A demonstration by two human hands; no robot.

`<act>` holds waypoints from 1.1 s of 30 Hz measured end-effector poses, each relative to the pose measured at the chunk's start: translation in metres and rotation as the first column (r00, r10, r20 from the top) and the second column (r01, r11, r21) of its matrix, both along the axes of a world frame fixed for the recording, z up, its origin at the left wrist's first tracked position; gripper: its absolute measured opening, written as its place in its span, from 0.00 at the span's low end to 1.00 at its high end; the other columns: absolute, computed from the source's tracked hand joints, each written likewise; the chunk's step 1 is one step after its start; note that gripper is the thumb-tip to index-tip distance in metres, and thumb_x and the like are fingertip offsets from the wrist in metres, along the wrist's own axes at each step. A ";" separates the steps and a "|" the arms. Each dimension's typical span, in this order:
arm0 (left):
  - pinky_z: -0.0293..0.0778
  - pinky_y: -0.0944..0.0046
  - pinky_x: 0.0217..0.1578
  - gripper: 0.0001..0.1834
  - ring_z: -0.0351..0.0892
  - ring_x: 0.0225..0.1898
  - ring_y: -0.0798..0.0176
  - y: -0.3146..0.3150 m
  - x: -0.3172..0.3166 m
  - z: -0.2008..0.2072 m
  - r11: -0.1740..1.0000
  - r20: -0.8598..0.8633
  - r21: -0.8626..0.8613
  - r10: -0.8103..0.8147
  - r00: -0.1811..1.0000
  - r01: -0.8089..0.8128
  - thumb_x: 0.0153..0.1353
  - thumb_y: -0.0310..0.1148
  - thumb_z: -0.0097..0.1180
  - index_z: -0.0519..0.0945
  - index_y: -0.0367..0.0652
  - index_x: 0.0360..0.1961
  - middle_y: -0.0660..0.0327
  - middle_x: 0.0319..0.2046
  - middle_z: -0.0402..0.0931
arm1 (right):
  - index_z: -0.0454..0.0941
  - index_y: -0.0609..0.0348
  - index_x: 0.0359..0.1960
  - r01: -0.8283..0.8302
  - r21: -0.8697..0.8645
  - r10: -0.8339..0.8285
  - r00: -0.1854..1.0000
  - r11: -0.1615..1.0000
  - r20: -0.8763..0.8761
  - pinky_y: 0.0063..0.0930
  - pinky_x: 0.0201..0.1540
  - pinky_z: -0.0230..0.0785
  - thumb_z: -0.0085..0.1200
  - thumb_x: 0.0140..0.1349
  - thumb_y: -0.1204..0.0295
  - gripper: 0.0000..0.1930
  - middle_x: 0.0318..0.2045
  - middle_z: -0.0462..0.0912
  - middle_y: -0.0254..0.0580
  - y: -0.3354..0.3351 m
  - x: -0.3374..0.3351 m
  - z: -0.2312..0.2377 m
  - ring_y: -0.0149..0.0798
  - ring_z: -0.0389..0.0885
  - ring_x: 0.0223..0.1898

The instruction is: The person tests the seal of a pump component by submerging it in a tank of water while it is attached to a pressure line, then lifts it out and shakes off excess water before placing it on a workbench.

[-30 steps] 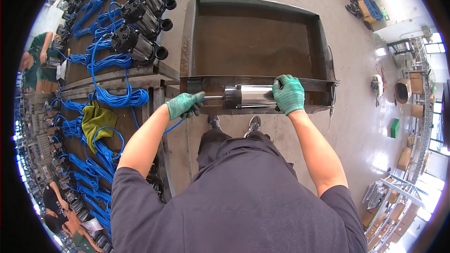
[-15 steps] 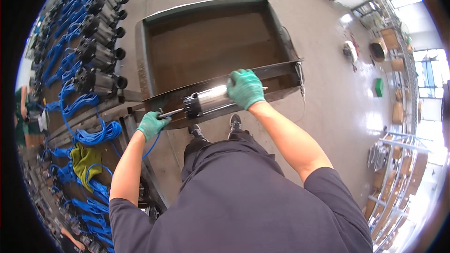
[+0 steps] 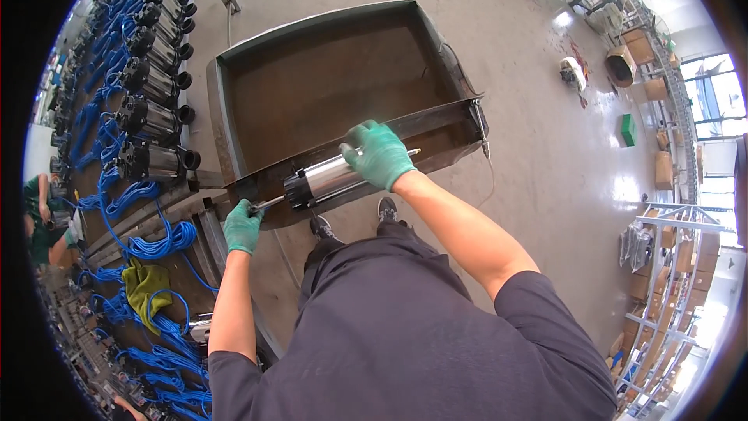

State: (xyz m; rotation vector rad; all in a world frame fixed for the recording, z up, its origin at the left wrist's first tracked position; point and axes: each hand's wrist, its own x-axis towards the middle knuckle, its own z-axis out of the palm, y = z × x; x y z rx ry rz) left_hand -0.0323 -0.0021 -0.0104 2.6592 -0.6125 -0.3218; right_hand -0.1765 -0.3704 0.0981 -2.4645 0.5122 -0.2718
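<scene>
A shiny steel cylindrical motor (image 3: 326,179) with a black ribbed end lies along the narrow front trough of a dark metal tank (image 3: 224,121). From the black end a thin shaft (image 3: 273,203) points left. My left hand (image 3: 243,229), in a green glove, is closed around the outer end of that shaft; its fingertips are partly hidden. My right hand (image 3: 380,156), also gloved in green, curves over the steel body near its right end, fingers bent on top. A small brassy tip (image 3: 414,151) shows beyond the right hand.
Brownish liquid (image 3: 335,82) fills the tank's main part. At left, a bench carries rows of steel motors (image 3: 152,160) and coiled blue cables (image 3: 164,242), plus an olive cloth (image 3: 146,287). Another person (image 3: 43,214) is at far left. Shelving with boxes (image 3: 678,281) stands at right.
My right hand has shifted slightly left along the motor, its fingers less tightly wrapped. My left hand has turned more upright at the shaft. The whole view has shifted a little.
</scene>
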 end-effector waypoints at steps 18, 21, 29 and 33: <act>0.77 0.65 0.49 0.18 0.79 0.43 0.69 -0.049 -0.088 0.092 0.776 -0.137 -0.579 0.208 0.968 -0.249 0.73 0.29 0.64 0.80 0.43 0.62 0.64 0.41 0.82 | 0.76 0.45 0.48 0.374 0.925 -0.373 0.851 -0.066 -0.371 0.24 0.22 0.61 0.53 0.77 0.58 0.08 0.28 0.77 0.28 -0.171 -0.142 -0.041 0.26 0.67 0.19; 0.78 0.65 0.47 0.19 0.79 0.40 0.69 -0.093 -0.095 0.135 0.751 -0.198 -0.625 0.113 0.974 -0.214 0.73 0.30 0.64 0.79 0.43 0.63 0.64 0.39 0.83 | 0.75 0.52 0.54 0.172 0.968 -0.274 0.954 0.183 -0.118 0.29 0.32 0.80 0.56 0.77 0.64 0.11 0.34 0.83 0.34 -0.078 -0.109 0.008 0.32 0.81 0.27; 0.81 0.64 0.44 0.20 0.82 0.37 0.66 -0.141 -0.082 0.175 0.368 -0.460 -0.848 -0.153 0.875 -0.382 0.82 0.44 0.51 0.76 0.40 0.63 0.60 0.40 0.82 | 0.78 0.58 0.50 -0.421 0.425 0.440 0.896 0.801 0.056 0.54 0.41 0.76 0.66 0.67 0.68 0.15 0.40 0.86 0.58 0.084 -0.038 0.006 0.64 0.86 0.40; 0.70 0.66 0.25 0.15 0.68 0.23 0.70 -0.105 -0.061 0.151 0.154 -0.717 -0.694 -0.062 0.694 -0.703 0.81 0.42 0.52 0.80 0.41 0.50 0.64 0.27 0.73 | 0.80 0.58 0.53 -0.519 0.301 0.556 0.830 0.800 -0.046 0.52 0.44 0.79 0.63 0.69 0.58 0.19 0.41 0.87 0.55 0.095 -0.024 0.028 0.58 0.87 0.42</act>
